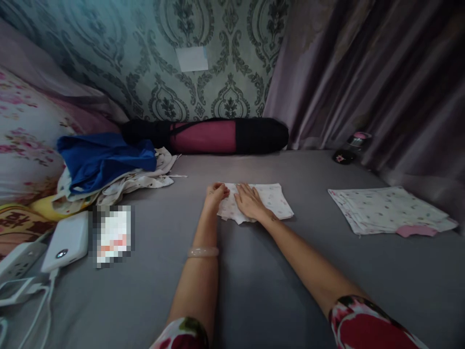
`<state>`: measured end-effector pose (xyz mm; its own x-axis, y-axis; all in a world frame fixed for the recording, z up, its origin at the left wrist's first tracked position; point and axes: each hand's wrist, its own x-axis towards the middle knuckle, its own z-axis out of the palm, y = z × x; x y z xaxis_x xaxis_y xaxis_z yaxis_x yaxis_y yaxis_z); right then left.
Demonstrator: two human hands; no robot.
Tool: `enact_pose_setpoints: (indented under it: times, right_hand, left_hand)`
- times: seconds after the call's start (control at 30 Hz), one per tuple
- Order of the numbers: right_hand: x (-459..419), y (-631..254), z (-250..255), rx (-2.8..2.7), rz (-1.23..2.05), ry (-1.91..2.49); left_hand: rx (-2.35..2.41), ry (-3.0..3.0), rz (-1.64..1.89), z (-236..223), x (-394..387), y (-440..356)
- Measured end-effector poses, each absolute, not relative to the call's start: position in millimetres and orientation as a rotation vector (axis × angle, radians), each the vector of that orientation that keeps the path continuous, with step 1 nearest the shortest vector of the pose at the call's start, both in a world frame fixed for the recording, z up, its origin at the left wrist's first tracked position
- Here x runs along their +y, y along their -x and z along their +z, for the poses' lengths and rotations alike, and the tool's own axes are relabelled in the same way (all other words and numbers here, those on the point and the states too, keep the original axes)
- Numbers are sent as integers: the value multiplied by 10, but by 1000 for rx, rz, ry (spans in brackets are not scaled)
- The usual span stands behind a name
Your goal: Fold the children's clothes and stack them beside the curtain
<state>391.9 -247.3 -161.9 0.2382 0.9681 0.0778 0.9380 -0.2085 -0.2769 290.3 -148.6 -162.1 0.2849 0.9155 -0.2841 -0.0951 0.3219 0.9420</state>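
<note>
The pale patterned cloth [281, 199] lies flat on the grey sheet [269, 300] straight ahead of the person, beneath the right hand [250, 200], whose fingers are laid out flat and slightly parted, seemingly to keep the fabric from sliding. Its left edge meets the curled, bunched fingers of the left hand [217, 192], though from here I can't tell whether they truly pinch it. Farther out, a folded patterned stack [388, 208] sits well to the right, apparently kept apart from the rumpled blue garment [107, 160] at left.
</note>
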Motion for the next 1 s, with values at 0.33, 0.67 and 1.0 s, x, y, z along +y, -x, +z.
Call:
enact_pose_setpoints:
  times: [0.33, 0.67, 1.0]
  right_hand:
    - [-2653, -4104, -1676, -1747, 59, 2382]
    - [-2704, -4267, -1640, -1783, 186, 2316]
    - [-2934, -4493, -1690, -1645, 71, 2503]
  left_hand:
    - [1057, -1057, 846, -1702, -1434, -2915]
    - [1223, -1626, 782, -1730, -1464, -2936]
    - [1298, -2257, 738, -1807, -1621, -3063]
